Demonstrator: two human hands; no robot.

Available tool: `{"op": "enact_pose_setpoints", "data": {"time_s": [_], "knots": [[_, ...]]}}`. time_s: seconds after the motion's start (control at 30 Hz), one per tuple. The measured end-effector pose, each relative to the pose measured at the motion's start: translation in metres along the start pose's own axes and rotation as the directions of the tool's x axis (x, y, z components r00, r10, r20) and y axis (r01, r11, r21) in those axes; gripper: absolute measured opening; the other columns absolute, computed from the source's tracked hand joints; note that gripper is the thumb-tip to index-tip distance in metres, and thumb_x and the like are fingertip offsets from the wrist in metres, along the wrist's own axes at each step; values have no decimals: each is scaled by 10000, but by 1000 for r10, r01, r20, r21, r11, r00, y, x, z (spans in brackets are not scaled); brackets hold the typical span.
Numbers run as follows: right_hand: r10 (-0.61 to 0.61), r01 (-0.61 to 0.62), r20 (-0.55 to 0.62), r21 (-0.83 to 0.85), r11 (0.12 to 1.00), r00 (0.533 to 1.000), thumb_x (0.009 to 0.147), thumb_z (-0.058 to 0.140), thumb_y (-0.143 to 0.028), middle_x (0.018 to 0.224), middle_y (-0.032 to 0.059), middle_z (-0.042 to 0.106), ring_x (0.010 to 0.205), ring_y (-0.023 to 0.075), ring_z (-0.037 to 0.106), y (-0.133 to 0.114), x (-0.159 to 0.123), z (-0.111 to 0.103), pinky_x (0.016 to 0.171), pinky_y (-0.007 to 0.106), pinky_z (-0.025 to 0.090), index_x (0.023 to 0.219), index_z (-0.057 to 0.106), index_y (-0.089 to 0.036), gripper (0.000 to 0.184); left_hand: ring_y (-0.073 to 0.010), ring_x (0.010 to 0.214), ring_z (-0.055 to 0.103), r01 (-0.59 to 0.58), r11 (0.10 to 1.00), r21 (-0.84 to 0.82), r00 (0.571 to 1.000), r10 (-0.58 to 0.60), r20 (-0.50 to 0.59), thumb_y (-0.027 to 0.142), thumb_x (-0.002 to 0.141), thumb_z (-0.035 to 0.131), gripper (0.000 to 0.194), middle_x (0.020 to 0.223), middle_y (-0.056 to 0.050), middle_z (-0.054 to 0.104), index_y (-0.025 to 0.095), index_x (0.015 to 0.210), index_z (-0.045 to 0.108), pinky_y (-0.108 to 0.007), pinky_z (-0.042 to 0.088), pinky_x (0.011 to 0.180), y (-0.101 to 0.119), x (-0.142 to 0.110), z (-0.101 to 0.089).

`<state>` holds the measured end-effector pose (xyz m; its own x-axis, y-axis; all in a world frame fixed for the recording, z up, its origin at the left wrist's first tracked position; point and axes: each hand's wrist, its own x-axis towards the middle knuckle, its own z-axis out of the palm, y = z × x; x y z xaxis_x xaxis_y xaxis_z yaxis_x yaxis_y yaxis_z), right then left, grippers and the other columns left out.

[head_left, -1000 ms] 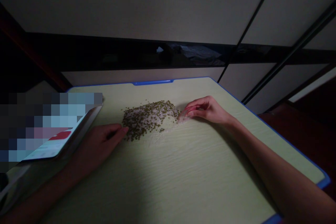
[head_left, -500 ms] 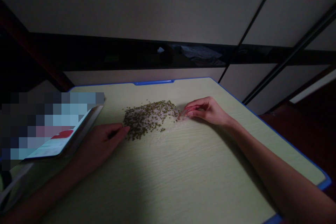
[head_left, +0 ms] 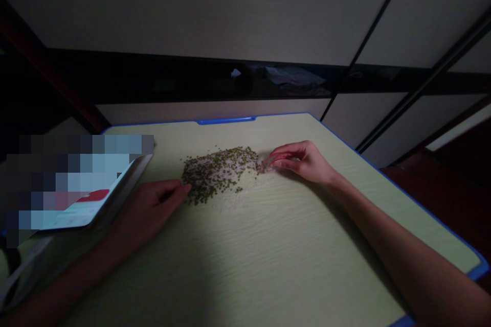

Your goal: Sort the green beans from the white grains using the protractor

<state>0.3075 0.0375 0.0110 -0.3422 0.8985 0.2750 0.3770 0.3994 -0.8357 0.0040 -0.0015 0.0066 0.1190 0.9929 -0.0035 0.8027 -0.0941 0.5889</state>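
On the pale wood-grain table lies a flat pile of small green beans mixed with whitish grains (head_left: 218, 171). My left hand (head_left: 157, 202) rests at the pile's left edge, fingers curled and thumb pressed to the forefinger; whatever may be between them is hidden. On the other side, my right hand (head_left: 303, 161) pinches a small clear, see-through piece (head_left: 267, 163), apparently plastic, whose tip meets the pile's right edge. Its exact kind is too faint to tell. Some pale grains are strewn in front of the pile.
A lit tablet (head_left: 72, 214), partly pixelated, stands left of my left forearm. The table (head_left: 291, 255) has a blue rim with a blue handle (head_left: 226, 120) at its far side. Behind it rise pale cabinet panels (head_left: 215, 10) with a dark open shelf holding cloth (head_left: 295, 77).
The clear piece in my right hand has shifted slightly against the pile's right edge. Both hands otherwise keep nearly the same place, and the view has moved a little.
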Motion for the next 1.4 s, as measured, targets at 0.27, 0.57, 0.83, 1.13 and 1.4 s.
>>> {"op": "enact_pose_setpoints", "data": {"time_s": [0.27,0.57,0.83,1.13,1.4], "knots": [[-9,9,13,8,1000,1000,679,661,-227,782,74,720,673,158,645,-2,-1,2,637,284,512,809,714,-119,177,-109,484,352,3,1000,10,1000,-3,0,547,719,349,413,480,66,317,204,489,365,-222,265,479,0,0,-1],[-24,24,7,6,1000,1000,699,637,-223,799,70,721,674,155,638,-8,-2,6,638,293,508,836,721,-133,185,-107,473,347,-4,1000,6,1000,4,-3,543,713,360,408,472,67,324,206,484,362,-226,265,479,1,0,-1],[-27,27,-2,-32,999,1000,705,609,-213,796,70,714,667,152,628,-10,-2,4,601,274,495,846,727,-136,199,-107,468,349,-4,1000,-1,1000,4,-4,544,717,368,413,466,67,321,204,482,372,-224,266,471,1,0,0],[-8,8,11,-19,1000,1000,695,612,-194,788,76,719,662,152,636,-11,-2,9,603,270,498,839,713,-116,193,-109,485,358,8,1000,6,1000,-8,5,539,715,361,403,484,63,332,200,498,384,-222,266,478,0,-1,0],[-3,1,-25,-57,998,1000,681,595,-197,753,76,712,627,147,620,-11,-1,8,563,260,495,799,717,-107,192,-108,470,348,3,1000,15,1000,-3,-4,547,712,353,410,467,65,314,205,485,364,-226,264,473,2,-1,-1]]}}
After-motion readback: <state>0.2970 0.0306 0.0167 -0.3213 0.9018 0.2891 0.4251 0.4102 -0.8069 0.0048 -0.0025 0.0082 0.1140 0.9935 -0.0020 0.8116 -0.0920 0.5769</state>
